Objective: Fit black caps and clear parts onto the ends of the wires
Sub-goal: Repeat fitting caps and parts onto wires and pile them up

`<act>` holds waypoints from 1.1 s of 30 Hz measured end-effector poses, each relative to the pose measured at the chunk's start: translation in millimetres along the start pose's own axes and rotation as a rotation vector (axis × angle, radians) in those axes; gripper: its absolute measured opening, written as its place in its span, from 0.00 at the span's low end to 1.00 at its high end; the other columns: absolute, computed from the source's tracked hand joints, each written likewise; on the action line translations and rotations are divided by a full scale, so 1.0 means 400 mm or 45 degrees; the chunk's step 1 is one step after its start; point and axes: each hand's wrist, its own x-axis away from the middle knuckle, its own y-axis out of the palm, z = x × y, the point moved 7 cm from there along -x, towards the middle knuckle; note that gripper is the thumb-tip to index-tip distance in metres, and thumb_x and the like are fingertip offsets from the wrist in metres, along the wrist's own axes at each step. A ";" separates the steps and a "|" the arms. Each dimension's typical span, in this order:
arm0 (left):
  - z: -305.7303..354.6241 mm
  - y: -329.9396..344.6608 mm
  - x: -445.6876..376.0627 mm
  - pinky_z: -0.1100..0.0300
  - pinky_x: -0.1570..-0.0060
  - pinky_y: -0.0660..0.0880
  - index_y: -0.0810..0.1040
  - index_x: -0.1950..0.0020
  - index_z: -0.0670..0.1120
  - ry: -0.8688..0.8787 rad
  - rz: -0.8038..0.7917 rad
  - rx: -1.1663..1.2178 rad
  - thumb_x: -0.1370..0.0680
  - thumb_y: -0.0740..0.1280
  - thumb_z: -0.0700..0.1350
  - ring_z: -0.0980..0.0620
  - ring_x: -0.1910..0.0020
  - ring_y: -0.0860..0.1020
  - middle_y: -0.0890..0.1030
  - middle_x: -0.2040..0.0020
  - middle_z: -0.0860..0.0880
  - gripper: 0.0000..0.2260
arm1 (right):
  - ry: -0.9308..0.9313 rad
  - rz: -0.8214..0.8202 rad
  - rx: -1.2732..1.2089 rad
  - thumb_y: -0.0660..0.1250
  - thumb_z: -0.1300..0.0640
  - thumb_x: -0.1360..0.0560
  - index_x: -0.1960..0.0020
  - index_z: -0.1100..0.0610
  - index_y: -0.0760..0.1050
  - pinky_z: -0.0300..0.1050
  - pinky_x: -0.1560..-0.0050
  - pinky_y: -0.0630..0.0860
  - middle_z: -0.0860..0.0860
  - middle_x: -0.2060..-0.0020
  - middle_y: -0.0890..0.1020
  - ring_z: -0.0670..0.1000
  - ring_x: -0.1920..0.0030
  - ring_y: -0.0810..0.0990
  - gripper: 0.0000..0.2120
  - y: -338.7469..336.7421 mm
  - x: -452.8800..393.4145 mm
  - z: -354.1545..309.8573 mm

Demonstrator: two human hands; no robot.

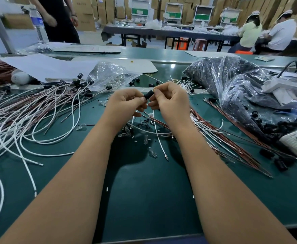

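A small black cap [148, 94] is held above the green table [144, 191], between my two hands. My left hand [126, 101] pinches its lower end with curled fingers. My right hand [167, 98] grips its upper end with thumb and forefinger. White and brown wires [157, 131] hang down from below my hands to the table; whether one enters the cap is hidden by my fingers. Loose clear parts [152, 153] and black bits [145, 124] lie on the table under my hands.
Capped wires [38, 110] pile up at the left. A clear bag of clear parts [109, 76] lies behind my hands. A large bag of black caps [235, 81] sits at the right, beside uncapped brown and white wires [232, 143]. People stand and sit beyond the table.
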 end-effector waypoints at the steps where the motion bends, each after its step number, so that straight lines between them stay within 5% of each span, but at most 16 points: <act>1: 0.003 0.001 -0.001 0.53 0.59 0.79 0.79 0.59 0.42 -0.001 0.003 0.009 0.22 0.64 0.35 0.52 0.65 0.79 0.81 0.64 0.45 0.08 | -0.017 0.013 0.025 0.64 0.66 0.22 0.56 0.60 0.75 0.43 0.63 0.81 0.59 0.63 0.82 0.51 0.67 0.83 0.05 0.000 -0.001 -0.004; 8: 0.008 -0.008 0.003 0.58 0.61 0.79 0.80 0.58 0.41 0.000 0.072 0.002 0.22 0.63 0.36 0.54 0.66 0.79 0.81 0.66 0.48 0.08 | -0.091 0.033 0.203 0.66 0.63 0.25 0.59 0.56 0.78 0.57 0.57 0.81 0.54 0.66 0.83 0.54 0.63 0.83 0.05 0.004 0.006 -0.011; 17: 0.024 0.000 0.006 0.60 0.67 0.75 0.81 0.54 0.43 0.086 0.103 -0.162 0.22 0.66 0.37 0.51 0.67 0.75 0.80 0.61 0.38 0.05 | -0.039 0.073 0.102 0.73 0.59 0.28 0.63 0.58 0.77 0.57 0.57 0.81 0.54 0.66 0.83 0.55 0.64 0.84 0.07 0.004 0.008 0.004; 24: 0.015 0.003 0.002 0.59 0.63 0.78 0.82 0.57 0.45 0.031 0.093 -0.037 0.24 0.69 0.37 0.55 0.67 0.77 0.81 0.66 0.49 0.04 | -0.003 0.081 -0.045 0.73 0.63 0.28 0.64 0.54 0.77 0.51 0.57 0.82 0.54 0.66 0.83 0.55 0.63 0.84 0.09 0.004 0.010 0.002; 29: 0.011 0.001 0.000 0.60 0.64 0.77 0.81 0.58 0.43 0.019 0.105 -0.049 0.25 0.71 0.37 0.56 0.68 0.76 0.80 0.67 0.48 0.03 | 0.045 0.060 -0.176 0.72 0.66 0.28 0.64 0.56 0.78 0.40 0.63 0.78 0.55 0.67 0.83 0.48 0.68 0.82 0.09 0.005 0.009 0.004; 33: 0.018 0.002 -0.002 0.63 0.63 0.69 0.81 0.56 0.43 0.013 0.079 -0.041 0.25 0.69 0.33 0.54 0.68 0.72 0.77 0.66 0.43 0.05 | 0.119 0.085 -0.255 0.73 0.66 0.28 0.61 0.58 0.78 0.41 0.61 0.81 0.57 0.65 0.84 0.51 0.66 0.83 0.06 0.003 0.010 0.013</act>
